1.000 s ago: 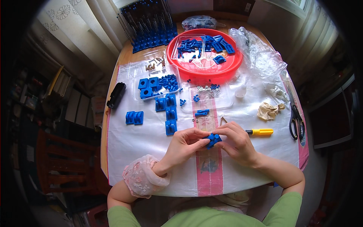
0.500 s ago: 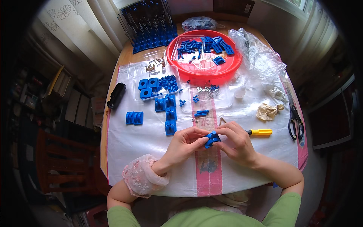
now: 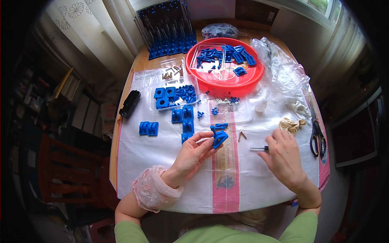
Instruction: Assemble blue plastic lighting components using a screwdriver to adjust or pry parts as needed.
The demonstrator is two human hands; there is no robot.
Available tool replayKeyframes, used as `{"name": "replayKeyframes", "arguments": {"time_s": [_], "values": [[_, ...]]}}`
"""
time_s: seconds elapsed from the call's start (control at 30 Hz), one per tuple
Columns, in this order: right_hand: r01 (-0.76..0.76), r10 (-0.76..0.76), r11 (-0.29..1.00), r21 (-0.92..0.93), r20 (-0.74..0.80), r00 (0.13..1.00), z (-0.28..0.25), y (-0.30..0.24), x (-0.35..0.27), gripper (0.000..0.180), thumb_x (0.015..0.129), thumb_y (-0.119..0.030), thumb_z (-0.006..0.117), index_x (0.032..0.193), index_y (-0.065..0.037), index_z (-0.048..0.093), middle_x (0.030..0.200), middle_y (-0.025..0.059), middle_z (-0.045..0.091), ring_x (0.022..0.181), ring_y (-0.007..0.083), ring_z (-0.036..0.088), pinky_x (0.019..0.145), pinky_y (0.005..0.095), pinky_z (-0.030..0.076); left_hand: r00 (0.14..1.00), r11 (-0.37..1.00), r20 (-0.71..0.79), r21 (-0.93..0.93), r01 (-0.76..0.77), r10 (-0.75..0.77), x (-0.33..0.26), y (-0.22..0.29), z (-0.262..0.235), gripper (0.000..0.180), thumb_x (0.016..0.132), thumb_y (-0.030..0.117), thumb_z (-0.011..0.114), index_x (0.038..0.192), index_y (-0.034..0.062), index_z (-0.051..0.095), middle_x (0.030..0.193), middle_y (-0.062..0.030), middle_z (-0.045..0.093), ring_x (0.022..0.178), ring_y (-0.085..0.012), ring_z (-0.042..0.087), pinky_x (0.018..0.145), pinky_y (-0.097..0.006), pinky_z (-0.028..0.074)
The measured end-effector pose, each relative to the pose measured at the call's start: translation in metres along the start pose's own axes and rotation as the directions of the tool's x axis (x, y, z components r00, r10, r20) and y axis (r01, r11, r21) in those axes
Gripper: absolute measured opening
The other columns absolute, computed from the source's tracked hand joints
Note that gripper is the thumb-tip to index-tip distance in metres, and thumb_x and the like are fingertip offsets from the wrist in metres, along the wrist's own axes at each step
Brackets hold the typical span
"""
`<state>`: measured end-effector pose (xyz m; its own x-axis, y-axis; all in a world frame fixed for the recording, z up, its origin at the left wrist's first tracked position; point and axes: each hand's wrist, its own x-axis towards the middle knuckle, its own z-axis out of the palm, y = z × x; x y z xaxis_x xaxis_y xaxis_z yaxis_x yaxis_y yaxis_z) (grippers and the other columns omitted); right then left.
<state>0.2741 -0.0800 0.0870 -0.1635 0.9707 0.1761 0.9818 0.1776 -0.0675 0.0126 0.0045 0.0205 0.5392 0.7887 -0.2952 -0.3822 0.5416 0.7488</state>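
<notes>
Above the middle of the table, my left hand (image 3: 196, 152) pinches a blue plastic bracket (image 3: 220, 139) between thumb and fingers. A thin blue peg stands up at the bracket's left side. To the right, my right hand (image 3: 285, 156) is curled over the handle of a screwdriver (image 3: 257, 148). Only its thin metal shaft and dark collar show; the hand hides the handle. Two brass-coloured screws (image 3: 242, 135) lie between the hands. Just beyond the held bracket is another small blue part (image 3: 221, 126).
Blue blocks (image 3: 187, 125) and a clear tray (image 3: 152, 106) of blue parts lie left. Nuts and blue bits fill a clear lid (image 3: 243, 118). A red basin (image 3: 253, 83) stands behind, beside plastic bags (image 3: 283, 69). Scissors (image 3: 319, 139) lie far right; a black case (image 3: 129, 103) far left.
My right hand has let go of the blue bracket and moved right onto the screwdriver. My left hand keeps the bracket, now raised and turned. The view has shifted slightly.
</notes>
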Motion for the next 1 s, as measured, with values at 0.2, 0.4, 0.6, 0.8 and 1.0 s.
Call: {"name": "replayKeyframes", "arguments": {"time_s": [0.2,0.4,0.6,0.8,1.0], "values": [[0.041,-0.021,0.990,-0.138,0.137,0.990,0.001,0.021,-0.005,0.021,0.080,-0.015,0.076,0.091,-0.004,0.062,0.096,0.0115,0.060,0.099,0.0268,0.057,0.085,0.0388,0.043,1.000,1.000,-0.013,-0.018,-0.015,0.015,0.002,-0.002,0.002,0.024,0.101,0.012,0.062,0.123,0.0046,0.059,0.117,-0.0098,0.069,0.107,-0.0164,0.069,0.090,-0.022,0.060],[0.003,-0.032,0.974,0.224,0.127,0.991,-0.005,0.017,0.009,0.019,0.086,-0.010,0.072,0.095,-0.002,0.058,0.091,0.0134,0.061,0.084,0.0335,0.060,0.078,0.0425,0.045,1.000,0.999,0.011,-0.041,-0.021,0.021,-0.002,-0.008,0.000,0.017,0.103,0.013,0.059,0.119,0.0083,0.055,0.118,-0.0081,0.066,0.110,-0.0151,0.067,0.092,-0.023,0.059],[0.146,-0.067,0.833,0.533,-0.164,0.984,0.015,-0.019,0.004,0.026,0.089,-0.002,0.069,0.108,-0.001,0.053,0.084,0.0126,0.059,0.073,0.0352,0.063,0.058,0.0437,0.048,0.998,0.998,0.042,0.028,-0.051,0.050,-0.001,-0.010,0.003,0.014,0.105,0.011,0.056,0.118,0.0089,0.051,0.117,-0.0067,0.063,0.109,-0.0134,0.065,0.095,-0.027,0.058],[0.234,-0.123,0.770,0.594,-0.221,0.967,0.037,-0.023,0.002,0.036,0.083,-0.002,0.077,0.109,0.000,0.052,0.096,0.0162,0.055,0.068,0.0351,0.062,0.054,0.0424,0.050,0.990,0.987,0.023,0.079,-0.138,0.136,0.002,-0.017,0.001,0.014,0.105,0.009,0.053,0.119,0.0080,0.049,0.115,-0.0068,0.063,0.108,-0.0129,0.064,0.095,-0.030,0.058],[0.314,-0.127,0.807,0.501,-0.373,0.919,0.029,-0.027,0.000,0.028,0.080,0.000,0.077,0.101,-0.001,0.060,0.083,0.0105,0.058,0.057,0.0248,0.060,0.047,0.0364,0.048,0.986,0.985,0.008,0.059,-0.164,0.164,0.004,-0.018,0.001,0.014,0.106,0.009,0.053,0.119,0.0078,0.049,0.113,-0.0062,0.062,0.107,-0.0129,0.064,0.095,-0.031,0.057]]}}
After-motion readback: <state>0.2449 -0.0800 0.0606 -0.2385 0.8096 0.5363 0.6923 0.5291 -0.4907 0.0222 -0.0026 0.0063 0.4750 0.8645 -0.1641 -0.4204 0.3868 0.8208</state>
